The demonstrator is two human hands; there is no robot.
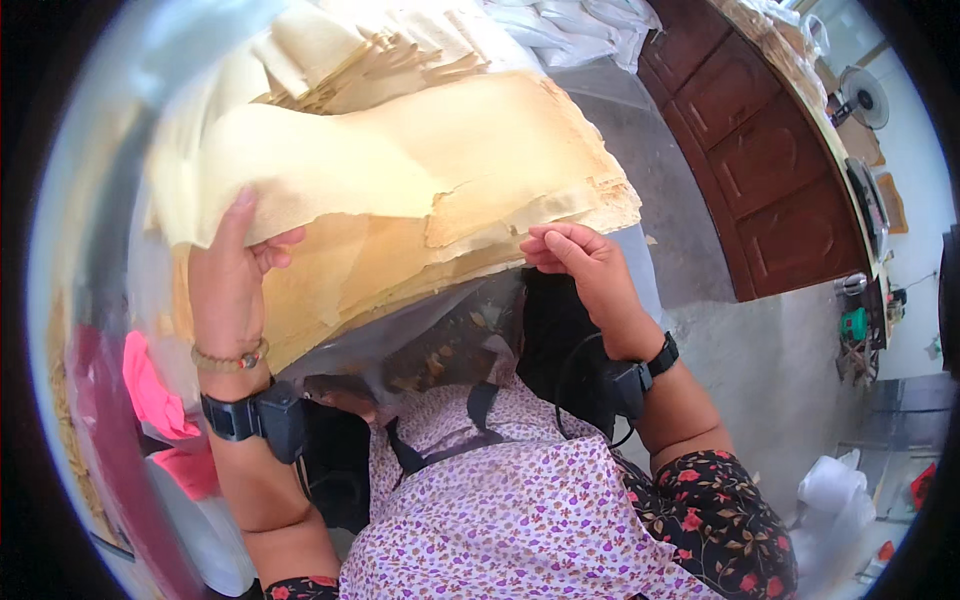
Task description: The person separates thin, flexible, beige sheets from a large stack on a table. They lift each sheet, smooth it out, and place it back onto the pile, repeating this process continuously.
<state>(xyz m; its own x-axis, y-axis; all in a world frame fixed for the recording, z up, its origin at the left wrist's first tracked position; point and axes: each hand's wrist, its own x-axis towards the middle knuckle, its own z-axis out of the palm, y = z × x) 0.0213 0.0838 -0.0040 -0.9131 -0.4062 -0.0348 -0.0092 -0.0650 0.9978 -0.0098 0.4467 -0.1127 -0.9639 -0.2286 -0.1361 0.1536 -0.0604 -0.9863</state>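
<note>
My left hand grips the near-left edge of a thin pale-yellow sheet, which looks like dried bean curd skin, thumb on top and fingers beneath. That sheet lies partly over a broad stack of similar, darker yellow sheets with ragged, flaking edges. A torn flap shows near the stack's middle. At the near-right edge of the stack is my right hand, thumb and fingers drawn together; I see nothing between them.
Folded pale sheets are heaped behind the stack. White filled bags lie beyond. A dark red wooden cabinet runs along the right. Pink cloth hangs at the left, above a white container.
</note>
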